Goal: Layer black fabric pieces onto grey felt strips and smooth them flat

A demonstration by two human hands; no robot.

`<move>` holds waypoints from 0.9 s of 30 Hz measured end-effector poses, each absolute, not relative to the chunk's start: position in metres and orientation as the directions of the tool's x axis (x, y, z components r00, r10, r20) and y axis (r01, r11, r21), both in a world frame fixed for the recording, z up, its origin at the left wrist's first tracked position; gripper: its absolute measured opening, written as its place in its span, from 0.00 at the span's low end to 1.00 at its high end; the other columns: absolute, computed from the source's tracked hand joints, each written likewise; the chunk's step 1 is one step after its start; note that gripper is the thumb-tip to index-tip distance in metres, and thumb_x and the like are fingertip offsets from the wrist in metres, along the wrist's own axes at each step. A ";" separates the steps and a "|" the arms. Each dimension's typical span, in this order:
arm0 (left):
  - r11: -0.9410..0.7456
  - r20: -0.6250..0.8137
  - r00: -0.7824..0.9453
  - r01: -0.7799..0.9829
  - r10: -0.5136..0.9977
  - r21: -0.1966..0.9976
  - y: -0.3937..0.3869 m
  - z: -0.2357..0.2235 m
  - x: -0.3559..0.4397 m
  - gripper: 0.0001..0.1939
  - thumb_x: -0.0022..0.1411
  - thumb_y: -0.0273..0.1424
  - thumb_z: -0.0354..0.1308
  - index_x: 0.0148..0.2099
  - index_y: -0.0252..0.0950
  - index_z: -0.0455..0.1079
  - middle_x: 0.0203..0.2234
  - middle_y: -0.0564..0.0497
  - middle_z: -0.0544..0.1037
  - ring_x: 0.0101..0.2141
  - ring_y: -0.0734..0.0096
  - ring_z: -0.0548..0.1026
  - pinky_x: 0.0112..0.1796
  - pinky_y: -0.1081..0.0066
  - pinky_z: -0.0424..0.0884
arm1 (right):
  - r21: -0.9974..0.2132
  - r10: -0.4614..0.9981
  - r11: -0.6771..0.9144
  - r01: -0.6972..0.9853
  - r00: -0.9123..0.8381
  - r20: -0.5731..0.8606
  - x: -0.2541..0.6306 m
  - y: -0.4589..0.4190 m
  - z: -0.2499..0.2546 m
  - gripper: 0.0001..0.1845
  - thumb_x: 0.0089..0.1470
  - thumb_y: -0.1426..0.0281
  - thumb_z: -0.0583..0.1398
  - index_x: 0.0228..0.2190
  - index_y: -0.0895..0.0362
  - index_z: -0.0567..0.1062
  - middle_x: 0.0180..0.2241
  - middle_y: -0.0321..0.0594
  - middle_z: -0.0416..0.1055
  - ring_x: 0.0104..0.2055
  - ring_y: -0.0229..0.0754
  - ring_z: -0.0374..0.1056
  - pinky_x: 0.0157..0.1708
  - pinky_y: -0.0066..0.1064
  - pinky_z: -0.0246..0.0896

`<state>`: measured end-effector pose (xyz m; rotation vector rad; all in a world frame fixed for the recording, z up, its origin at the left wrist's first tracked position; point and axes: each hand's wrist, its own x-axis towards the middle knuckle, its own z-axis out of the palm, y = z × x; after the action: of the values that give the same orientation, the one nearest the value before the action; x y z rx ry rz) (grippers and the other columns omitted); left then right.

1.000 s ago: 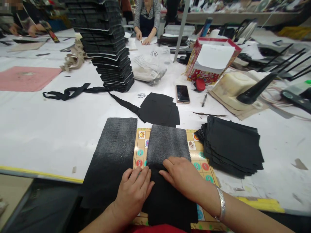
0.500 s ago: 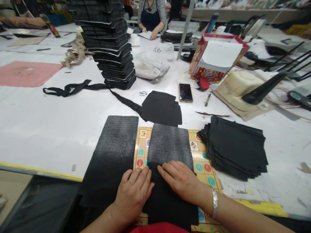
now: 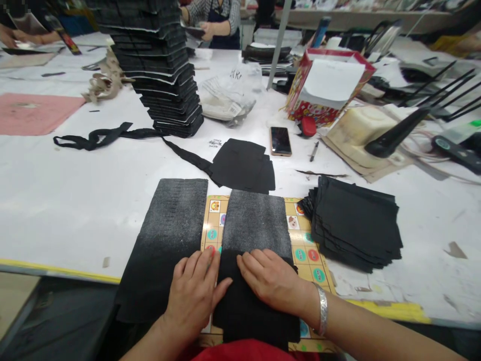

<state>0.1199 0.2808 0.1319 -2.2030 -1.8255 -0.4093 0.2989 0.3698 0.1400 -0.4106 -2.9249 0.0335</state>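
Black fabric strip [image 3: 255,306] was pressed flat on a printed board [image 3: 306,240] on the worktop [image 3: 56,200], left hand [image 3: 193,296] and right hand [image 3: 272,283] held open upon it; a stack of black fabric pieces [image 3: 356,225] was placed just beside.

The single view comes from a camera worn on the person's head, facing forward and down across a white surface [image 3: 75,200]. It looks from close above the left hand [image 3: 193,296] and the right hand [image 3: 270,286], which fill the lower middle of the frame, while a co-worker [image 3: 214,25] across the surface appears small at the top edge.
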 end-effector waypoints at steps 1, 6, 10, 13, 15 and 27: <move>-0.213 0.394 0.197 0.977 0.898 -0.002 0.281 0.131 0.121 0.19 0.61 0.38 0.51 0.49 0.32 0.68 0.44 0.42 0.74 0.43 0.58 0.70 0.43 0.60 0.62 | -0.047 0.271 0.962 0.267 -0.945 0.183 0.299 0.370 0.139 0.15 0.59 0.77 0.47 0.40 0.65 0.71 0.33 0.46 0.68 0.31 0.43 0.59 0.27 0.35 0.53; -0.376 0.408 0.326 0.925 0.853 0.048 0.286 0.126 0.134 0.13 0.62 0.31 0.49 0.45 0.30 0.69 0.39 0.44 0.76 0.42 0.63 0.71 0.45 0.64 0.65 | -0.100 0.292 0.955 0.277 -0.937 0.190 0.319 0.376 0.136 0.16 0.60 0.76 0.46 0.45 0.66 0.69 0.34 0.47 0.68 0.33 0.43 0.60 0.29 0.34 0.57; -0.406 0.396 0.371 0.914 0.840 0.003 0.287 0.127 0.135 0.12 0.62 0.29 0.50 0.44 0.30 0.70 0.39 0.44 0.76 0.40 0.63 0.72 0.45 0.64 0.65 | -0.148 0.322 0.943 0.297 -0.926 0.196 0.355 0.378 0.135 0.17 0.61 0.77 0.45 0.46 0.65 0.68 0.33 0.46 0.69 0.33 0.42 0.61 0.32 0.33 0.60; -0.426 0.381 0.411 0.903 0.828 -0.050 0.287 0.129 0.134 0.13 0.61 0.30 0.51 0.45 0.29 0.69 0.39 0.42 0.75 0.40 0.61 0.72 0.45 0.62 0.64 | -0.163 0.322 0.942 0.292 -0.924 0.205 0.372 0.378 0.137 0.17 0.61 0.78 0.45 0.47 0.66 0.68 0.36 0.47 0.69 0.35 0.41 0.61 0.35 0.33 0.62; -0.439 0.341 0.444 0.893 0.829 -0.097 0.288 0.131 0.134 0.15 0.61 0.31 0.51 0.48 0.28 0.68 0.40 0.42 0.75 0.40 0.60 0.71 0.44 0.62 0.64 | -0.164 0.321 0.942 0.292 -0.926 0.200 0.377 0.378 0.137 0.17 0.61 0.78 0.45 0.47 0.66 0.67 0.36 0.47 0.69 0.36 0.41 0.61 0.35 0.33 0.62; -0.531 0.008 0.561 0.788 0.828 -0.310 0.297 0.149 0.145 0.25 0.62 0.40 0.48 0.58 0.34 0.60 0.40 0.43 0.71 0.36 0.61 0.69 0.37 0.63 0.64 | -0.144 0.291 0.951 0.274 -0.950 0.116 0.381 0.383 0.139 0.18 0.60 0.77 0.46 0.50 0.66 0.66 0.34 0.47 0.68 0.34 0.41 0.60 0.34 0.34 0.62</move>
<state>0.1454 0.2968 0.1492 -2.5190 -1.3378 0.2032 0.3806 0.3831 0.1390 -0.4316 -2.9679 0.1908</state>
